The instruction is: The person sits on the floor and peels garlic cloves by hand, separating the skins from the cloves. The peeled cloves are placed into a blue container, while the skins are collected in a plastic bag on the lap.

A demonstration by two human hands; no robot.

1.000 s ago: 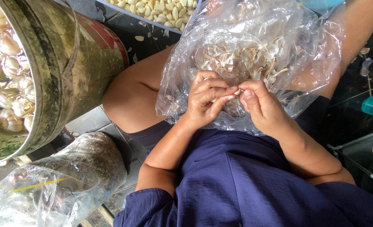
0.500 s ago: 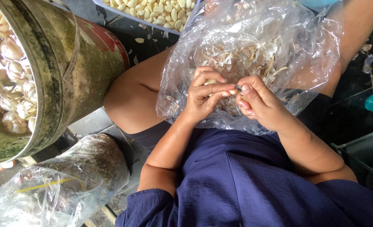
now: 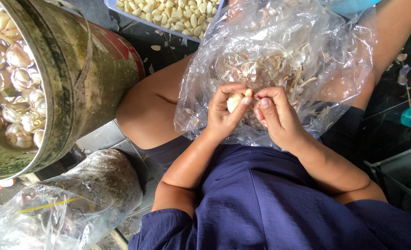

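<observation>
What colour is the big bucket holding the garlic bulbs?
The bucket is olive green with a red patch, seen in the head view.

Garlic-peeling workplace: bucket of bulbs (image 3: 11, 88), tray of cloves (image 3: 168, 11)

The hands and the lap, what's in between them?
In the head view, a clear plastic bag of garlic skins lies on the lap, under the left hand holding a garlic clove and the right hand.

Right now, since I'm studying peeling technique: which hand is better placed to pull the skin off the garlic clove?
Probably the right hand. Its fingertips sit at the tip of the garlic clove, while the left hand is wrapped around it, over the plastic bag.
</observation>
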